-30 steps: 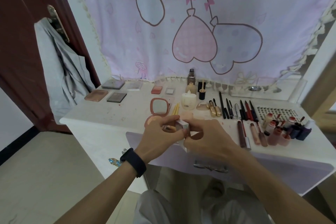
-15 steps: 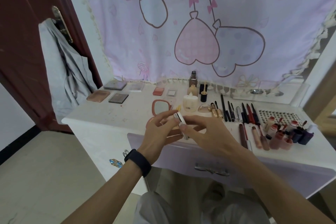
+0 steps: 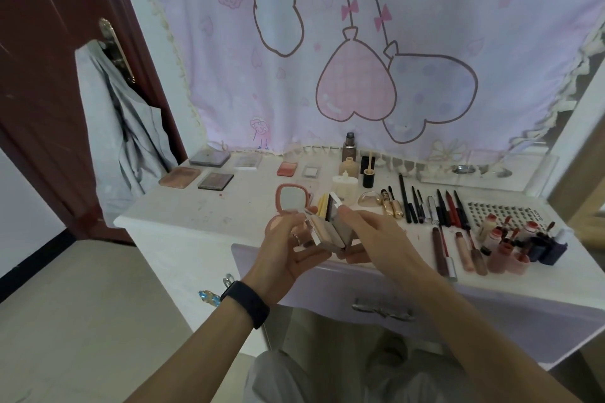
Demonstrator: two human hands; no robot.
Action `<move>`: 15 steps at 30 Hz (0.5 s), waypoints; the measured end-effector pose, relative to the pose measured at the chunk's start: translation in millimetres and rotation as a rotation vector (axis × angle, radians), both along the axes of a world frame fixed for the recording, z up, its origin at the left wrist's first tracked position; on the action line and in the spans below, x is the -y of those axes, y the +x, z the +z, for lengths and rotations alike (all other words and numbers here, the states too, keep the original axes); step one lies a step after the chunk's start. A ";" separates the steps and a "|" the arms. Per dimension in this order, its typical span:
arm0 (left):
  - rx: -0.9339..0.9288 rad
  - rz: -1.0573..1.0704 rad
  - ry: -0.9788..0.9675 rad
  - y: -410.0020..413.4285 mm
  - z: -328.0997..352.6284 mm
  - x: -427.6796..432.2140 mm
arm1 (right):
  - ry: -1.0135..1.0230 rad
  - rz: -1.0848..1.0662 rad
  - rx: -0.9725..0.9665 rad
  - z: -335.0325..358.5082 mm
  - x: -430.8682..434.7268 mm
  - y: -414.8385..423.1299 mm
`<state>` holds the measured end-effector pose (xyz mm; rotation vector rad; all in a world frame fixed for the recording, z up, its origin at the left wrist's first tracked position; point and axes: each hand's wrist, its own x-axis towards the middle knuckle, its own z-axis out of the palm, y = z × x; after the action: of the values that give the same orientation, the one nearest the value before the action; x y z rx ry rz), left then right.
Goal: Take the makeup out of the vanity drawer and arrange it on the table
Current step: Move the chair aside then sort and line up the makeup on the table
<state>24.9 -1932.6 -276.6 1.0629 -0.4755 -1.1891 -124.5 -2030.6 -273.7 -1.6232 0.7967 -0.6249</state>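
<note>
A pale lilac-pink cloth printed with cartoon hearts and bows [image 3: 425, 26] hangs across the back of the room, edged with a cream scalloped trim, and looks evenly lit. To its left a narrow strip of white wall [image 3: 168, 75] meets a dark red-brown wooden door [image 3: 49, 75] with a brass-coloured metal handle [image 3: 113, 42], over which a grey garment [image 3: 124, 141] is draped. Below the cloth stands a white vanity surface [image 3: 196, 206] with a lilac drawer front [image 3: 327, 291] bearing a curved metal pull [image 3: 383, 311]. The beige floor [image 3: 82, 321] meets a black skirting strip [image 3: 29, 258] at far left. A light wooden frame [image 3: 582, 173] rises at the right edge.
</note>
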 end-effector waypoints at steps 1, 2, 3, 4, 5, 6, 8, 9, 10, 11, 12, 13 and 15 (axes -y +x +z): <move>0.001 0.004 0.006 0.1 -1.4 -0.2 | 0.006 -0.016 -0.012 0.0 0.8 0.4; -0.003 0.014 0.006 0.7 -2.5 -0.4 | 0.020 -0.040 -0.016 0.5 2.4 0.8; -0.014 0.025 0.002 1.7 -3.4 -0.2 | 0.048 -0.067 -0.012 1.6 4.5 0.9; -0.015 0.034 0.000 3.6 -4.8 -0.4 | 0.095 -0.091 -0.003 3.4 6.4 0.4; 0.001 0.041 0.004 5.6 -6.1 -0.3 | 0.153 -0.105 0.011 5.5 8.5 -0.2; 0.035 0.045 0.013 7.2 -6.8 0.1 | 0.214 -0.108 0.031 7.8 10.6 -1.5; 0.134 0.050 0.040 8.9 -7.6 1.0 | 0.321 -0.096 0.083 10.4 13.1 -4.4; 0.203 0.050 0.049 8.4 -7.4 1.6 | 0.352 -0.094 0.107 10.7 13.3 -5.5; 0.311 0.046 0.049 7.5 -7.2 2.0 | 0.366 -0.096 0.123 10.4 13.1 -6.6; 0.467 0.034 0.041 6.5 -6.6 2.1 | 0.363 -0.099 0.130 9.5 12.7 -7.1; 0.666 0.014 0.034 6.1 -6.6 1.8 | 0.355 -0.098 0.132 8.3 11.9 -7.5; 0.877 -0.012 0.036 6.5 -7.9 2.5 | 0.346 -0.092 0.134 6.8 11.0 -7.6; 1.194 -0.040 0.054 8.2 -13.4 5.0 | 0.327 -0.072 0.133 3.9 8.7 -7.3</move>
<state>33.1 -1937.6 -290.1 1.7594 -1.3772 -0.4747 -131.7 -2039.3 -269.8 -1.2485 0.8151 -0.6111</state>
